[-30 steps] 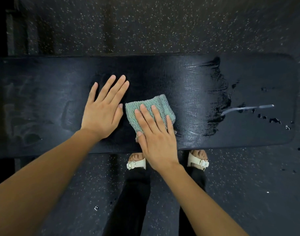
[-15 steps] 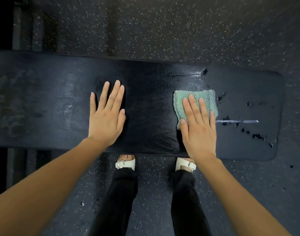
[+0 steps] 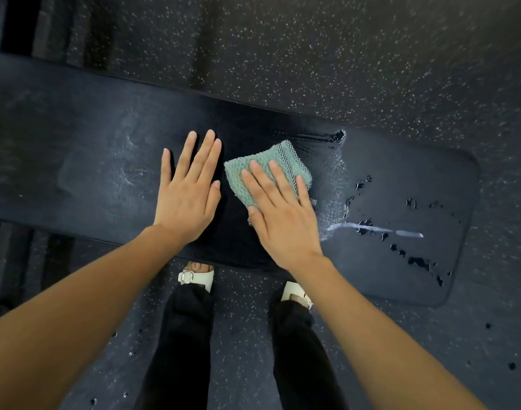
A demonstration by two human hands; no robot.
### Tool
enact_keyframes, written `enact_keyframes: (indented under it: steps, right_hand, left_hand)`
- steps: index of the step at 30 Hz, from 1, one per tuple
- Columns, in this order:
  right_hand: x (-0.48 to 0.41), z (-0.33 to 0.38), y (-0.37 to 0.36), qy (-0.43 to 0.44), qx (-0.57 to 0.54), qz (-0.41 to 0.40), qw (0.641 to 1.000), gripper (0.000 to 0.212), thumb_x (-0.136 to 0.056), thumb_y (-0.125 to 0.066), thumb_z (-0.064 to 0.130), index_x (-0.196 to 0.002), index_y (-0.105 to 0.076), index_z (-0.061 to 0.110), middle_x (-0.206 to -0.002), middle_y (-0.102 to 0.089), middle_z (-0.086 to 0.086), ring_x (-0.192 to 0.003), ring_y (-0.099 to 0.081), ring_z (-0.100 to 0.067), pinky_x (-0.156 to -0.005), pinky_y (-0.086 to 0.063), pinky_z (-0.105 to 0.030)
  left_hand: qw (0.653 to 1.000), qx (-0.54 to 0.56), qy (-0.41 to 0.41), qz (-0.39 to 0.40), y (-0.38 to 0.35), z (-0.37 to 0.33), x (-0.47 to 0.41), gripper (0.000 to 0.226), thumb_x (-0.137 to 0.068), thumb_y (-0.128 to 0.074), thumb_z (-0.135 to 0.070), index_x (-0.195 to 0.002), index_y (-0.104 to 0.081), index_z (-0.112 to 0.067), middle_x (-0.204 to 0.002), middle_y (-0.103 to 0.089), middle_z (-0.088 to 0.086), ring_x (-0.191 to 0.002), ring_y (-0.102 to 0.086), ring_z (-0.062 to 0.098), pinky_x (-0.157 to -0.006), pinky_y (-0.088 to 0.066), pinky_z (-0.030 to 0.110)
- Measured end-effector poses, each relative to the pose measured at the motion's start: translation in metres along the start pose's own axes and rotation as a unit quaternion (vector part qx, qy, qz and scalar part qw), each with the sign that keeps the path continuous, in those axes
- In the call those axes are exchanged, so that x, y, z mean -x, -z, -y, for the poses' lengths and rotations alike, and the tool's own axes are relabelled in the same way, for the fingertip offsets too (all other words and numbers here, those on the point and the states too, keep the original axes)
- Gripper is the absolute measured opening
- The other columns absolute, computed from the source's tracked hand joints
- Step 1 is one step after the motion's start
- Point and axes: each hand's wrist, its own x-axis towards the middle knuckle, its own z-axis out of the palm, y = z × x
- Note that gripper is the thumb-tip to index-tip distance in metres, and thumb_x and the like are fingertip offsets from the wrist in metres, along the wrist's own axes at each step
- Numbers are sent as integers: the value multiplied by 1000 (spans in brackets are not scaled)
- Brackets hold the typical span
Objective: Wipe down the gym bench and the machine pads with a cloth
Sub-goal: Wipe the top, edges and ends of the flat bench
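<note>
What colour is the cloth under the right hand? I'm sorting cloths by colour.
Pale teal-green knit cloth with a darker stripe near one edge; seen in the head view.

From my remote feed: the bench (image 3: 90,173) runs left to right across the middle, floor (image 3: 342,54) beyond it and on its near side. My left hand (image 3: 188,196) lies flat on the bench, just left of the cloth (image 3: 262,167). My right hand (image 3: 282,217) lies flat on the cloth's near part, its far corner showing past the fingertips. Droplets (image 3: 418,261) sit on the bench's right end, apart from the cloth. My feet (image 3: 197,276) stand under the bench's near edge.
</note>
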Motion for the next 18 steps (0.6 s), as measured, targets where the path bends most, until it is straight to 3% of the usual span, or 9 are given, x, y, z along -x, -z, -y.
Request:
enact_keyframes:
  steps: [7, 12, 18]
  right_hand:
    - [16, -66, 19, -68, -6, -8, 998, 55, -104, -26, 36, -158, -20, 28, -164, -15, 11, -153, -8, -14, -123, -2, -42]
    - [34, -107, 32, -154, -5, -26, 988, 56, -103, -20, 38, -158, -18, 28, -165, -12, 12, -153, -6, -15, -122, -5, -45]
    - [26, -91, 24, -236, -15, -50, 970, 59, -103, -16, 37, -159, -10, 23, -166, -6, 6, -153, 0, -21, -121, 5, -49]
  left_hand:
    - [1000, -4, 5, 5, -4, -29, -4, 60, -103, -21, -32, -159, -13, -14, -167, -8, 1, -154, -3, 24, -121, -2, 56]
    - [1000, 1, 3, 4, -10, -55, -10, 60, -103, -20, -33, -160, -12, -16, -167, -8, -1, -154, -2, 22, -121, -1, 55]
    - [1000, 2, 11, -5, -10, -56, -10, 61, -102, -21, -33, -160, -13, -17, -168, -7, -4, -155, -2, 19, -122, -1, 52]
